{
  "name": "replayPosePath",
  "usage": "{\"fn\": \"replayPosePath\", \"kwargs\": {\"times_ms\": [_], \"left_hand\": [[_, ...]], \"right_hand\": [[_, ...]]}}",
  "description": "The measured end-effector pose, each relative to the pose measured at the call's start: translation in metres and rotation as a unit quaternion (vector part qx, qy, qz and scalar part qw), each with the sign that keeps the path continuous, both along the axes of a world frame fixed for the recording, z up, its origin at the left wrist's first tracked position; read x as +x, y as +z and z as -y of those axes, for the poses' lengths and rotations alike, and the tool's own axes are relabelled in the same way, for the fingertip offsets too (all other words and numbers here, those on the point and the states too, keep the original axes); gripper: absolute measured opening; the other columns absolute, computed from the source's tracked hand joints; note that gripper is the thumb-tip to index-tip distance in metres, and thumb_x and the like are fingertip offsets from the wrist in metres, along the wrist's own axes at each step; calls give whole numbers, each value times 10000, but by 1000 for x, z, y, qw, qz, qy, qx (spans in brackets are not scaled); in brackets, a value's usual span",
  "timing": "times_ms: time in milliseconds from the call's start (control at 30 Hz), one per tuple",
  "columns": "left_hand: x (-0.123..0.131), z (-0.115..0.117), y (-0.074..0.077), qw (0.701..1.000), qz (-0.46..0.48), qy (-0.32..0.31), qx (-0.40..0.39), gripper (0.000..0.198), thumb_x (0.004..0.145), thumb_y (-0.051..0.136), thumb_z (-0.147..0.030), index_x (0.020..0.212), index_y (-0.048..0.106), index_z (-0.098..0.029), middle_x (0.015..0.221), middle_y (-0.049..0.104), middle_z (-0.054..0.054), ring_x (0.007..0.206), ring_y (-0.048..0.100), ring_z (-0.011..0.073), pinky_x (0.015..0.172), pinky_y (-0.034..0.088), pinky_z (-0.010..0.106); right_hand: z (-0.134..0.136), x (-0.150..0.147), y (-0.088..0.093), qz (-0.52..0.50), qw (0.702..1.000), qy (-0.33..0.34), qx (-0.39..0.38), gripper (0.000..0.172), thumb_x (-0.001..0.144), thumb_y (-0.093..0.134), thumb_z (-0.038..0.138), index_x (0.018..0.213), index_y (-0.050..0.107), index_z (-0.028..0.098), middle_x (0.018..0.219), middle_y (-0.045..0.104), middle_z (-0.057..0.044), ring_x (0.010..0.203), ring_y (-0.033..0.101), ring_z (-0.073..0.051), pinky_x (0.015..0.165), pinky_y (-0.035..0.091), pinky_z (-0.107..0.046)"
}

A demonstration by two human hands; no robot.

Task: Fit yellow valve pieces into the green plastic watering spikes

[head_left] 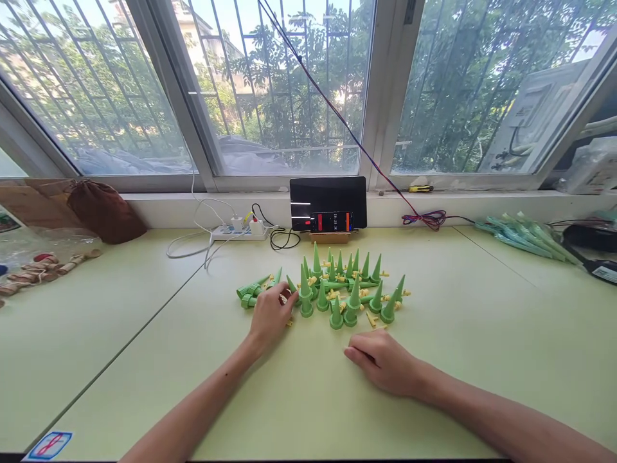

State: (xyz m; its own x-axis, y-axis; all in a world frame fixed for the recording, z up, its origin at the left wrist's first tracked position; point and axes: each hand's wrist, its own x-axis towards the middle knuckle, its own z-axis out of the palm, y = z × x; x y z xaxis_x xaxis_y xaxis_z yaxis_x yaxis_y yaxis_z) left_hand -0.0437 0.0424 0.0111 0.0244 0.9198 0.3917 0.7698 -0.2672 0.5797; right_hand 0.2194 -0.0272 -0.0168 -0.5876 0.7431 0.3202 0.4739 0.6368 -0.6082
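Note:
My left hand (274, 314) reaches to the left edge of a cluster of green plastic cones. Its thumb and fingers close on a green cone (292, 287), whose lower part is partly hidden by them. Next to it stands a taller stack of green cones (305, 292). My right hand (383, 361) rests on the table in a loose fist, in front of the cluster, and nothing shows in it. Several upright cones, among them a front one (336, 316), stand among small yellow pegs (371, 319). Behind my left hand lie tipped green cones (250, 292).
A black tablet (328, 186) and a phone showing a timer (332, 222) stand at the back of the table (193, 366). A power strip (241, 233) with cables is left of them. Wooden pieces (48, 273) lie far left, pale-green plastic bundles (525, 236) far right.

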Motion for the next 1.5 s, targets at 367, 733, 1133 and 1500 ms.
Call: {"fn": "replayPosePath", "kwargs": {"times_ms": [367, 733, 1133, 1500], "left_hand": [[2, 0, 0, 1000, 5, -25, -18, 173, 830, 575, -270, 957, 668, -198, 765, 735, 0, 502, 572, 144, 574, 443, 271], [-8, -5, 1, 997, -47, 21, 65, 253, 846, 524, -228, 1055, 662, -190, 819, 738, 13, 599, 642, 160, 660, 525, 279], [-39, -25, -3, 982, -160, 87, 46, 221, 874, 609, -346, 968, 729, -186, 1001, 736, 140, 1019, 590, 366, 866, 443, 462], [-36, -24, -5, 983, -156, 77, 49, 167, 870, 603, -305, 934, 701, -185, 901, 753, 123, 972, 625, 351, 889, 424, 468]], "right_hand": [[1, 0, 4, 10, 1000, 0, 14, 451, 1080, 374, 359, 657, 287, 230, 586, 324, 58, 532, 269, -129, 548, 244, -285], [-1, 3, 0, 19, 1000, 3, 5, 437, 1080, 379, 339, 662, 318, 227, 596, 361, 51, 546, 275, -131, 560, 255, -291], [0, 4, 2, 20, 1000, 2, -2, 431, 1074, 381, 331, 663, 301, 229, 591, 350, 56, 536, 270, -132, 559, 251, -289], [0, 4, 3, 27, 999, 0, -26, 398, 1061, 374, 334, 695, 253, 232, 610, 329, 57, 552, 258, -139, 584, 238, -292]]}}
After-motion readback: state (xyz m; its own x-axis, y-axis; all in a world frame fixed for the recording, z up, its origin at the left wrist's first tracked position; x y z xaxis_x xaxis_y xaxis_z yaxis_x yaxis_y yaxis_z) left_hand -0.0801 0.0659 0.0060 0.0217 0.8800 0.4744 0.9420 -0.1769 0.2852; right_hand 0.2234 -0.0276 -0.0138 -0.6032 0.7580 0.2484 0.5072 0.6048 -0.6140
